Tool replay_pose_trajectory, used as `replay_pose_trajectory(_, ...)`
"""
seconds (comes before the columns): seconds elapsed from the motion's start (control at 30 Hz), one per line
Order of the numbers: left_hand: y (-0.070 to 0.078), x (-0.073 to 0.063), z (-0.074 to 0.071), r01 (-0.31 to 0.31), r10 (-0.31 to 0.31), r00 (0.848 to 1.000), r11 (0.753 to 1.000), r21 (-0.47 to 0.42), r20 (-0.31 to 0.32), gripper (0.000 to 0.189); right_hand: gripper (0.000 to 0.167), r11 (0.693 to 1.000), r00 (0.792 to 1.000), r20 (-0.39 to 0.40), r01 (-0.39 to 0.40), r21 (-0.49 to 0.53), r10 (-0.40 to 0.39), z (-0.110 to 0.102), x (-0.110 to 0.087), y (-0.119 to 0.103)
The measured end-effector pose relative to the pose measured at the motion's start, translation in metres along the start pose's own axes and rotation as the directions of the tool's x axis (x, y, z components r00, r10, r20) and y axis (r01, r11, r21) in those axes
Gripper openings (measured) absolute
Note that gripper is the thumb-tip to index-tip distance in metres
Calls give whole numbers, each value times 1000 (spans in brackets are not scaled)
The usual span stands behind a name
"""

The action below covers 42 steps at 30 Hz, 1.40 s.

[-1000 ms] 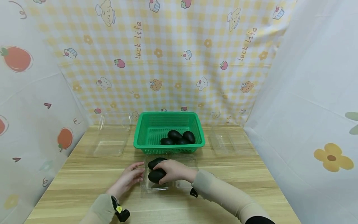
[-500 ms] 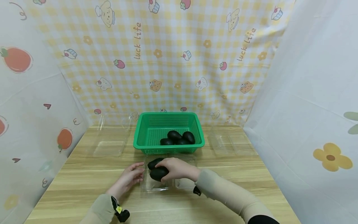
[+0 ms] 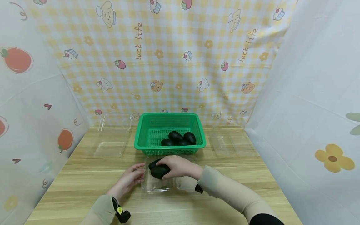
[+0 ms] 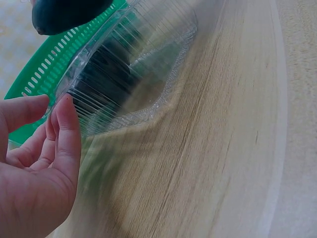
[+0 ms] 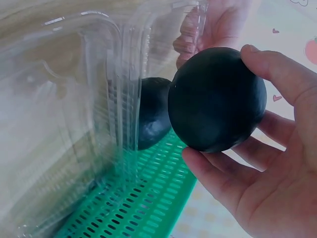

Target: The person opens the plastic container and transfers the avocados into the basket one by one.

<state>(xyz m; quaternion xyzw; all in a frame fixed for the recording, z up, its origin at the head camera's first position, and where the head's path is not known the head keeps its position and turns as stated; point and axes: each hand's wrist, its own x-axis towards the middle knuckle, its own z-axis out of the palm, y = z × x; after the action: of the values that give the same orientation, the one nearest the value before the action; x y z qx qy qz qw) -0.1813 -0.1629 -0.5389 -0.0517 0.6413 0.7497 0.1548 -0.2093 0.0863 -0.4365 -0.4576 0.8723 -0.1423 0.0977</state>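
My right hand (image 3: 180,167) grips a black avocado (image 5: 218,99) between thumb and fingers, just above an opened clear plastic clamshell (image 3: 157,189). Another avocado (image 5: 154,111) lies inside the clamshell's left half, partly hidden by the held one and the hand in the head view. At the clamshell's left edge, my left hand (image 3: 129,179) pinches the rim between thumb and fingertips, as its wrist view shows. Behind the clamshell stands a green slotted basket (image 3: 170,147) with several avocados (image 3: 176,136) in its right front part.
A clear plastic container (image 3: 109,148) stands open at the back left of the wooden table (image 3: 239,193). Another clear container (image 3: 233,145) lies at the back right. A patterned cloth (image 3: 168,68) hangs behind, with white cloth on both sides.
My right hand and its avocado have shifted slightly away from me and to the right, covering more of the avocado in the clamshell. My left hand has stayed still.
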Motion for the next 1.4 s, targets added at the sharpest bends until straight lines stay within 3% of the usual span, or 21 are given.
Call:
replay_pose_trajectory(0.27, 1, 0, -2, -9, 9, 1000, 1000, 0, 18, 53, 54, 1000, 1000, 2, -5, 8, 5, -11, -2, -1)
replay_pose_trajectory(1.17, 3, -2, 2, -4, 4, 1000, 1000, -5, -21, 52, 54, 1000, 999, -50, -10, 0, 10, -43, -3, 5)
replay_pose_trajectory(1.4, -1, -2, -3, -43, 44, 999, 999, -21, 19, 53, 55, 1000, 997, -69, -29, -1, 29, -53, 0, 7)
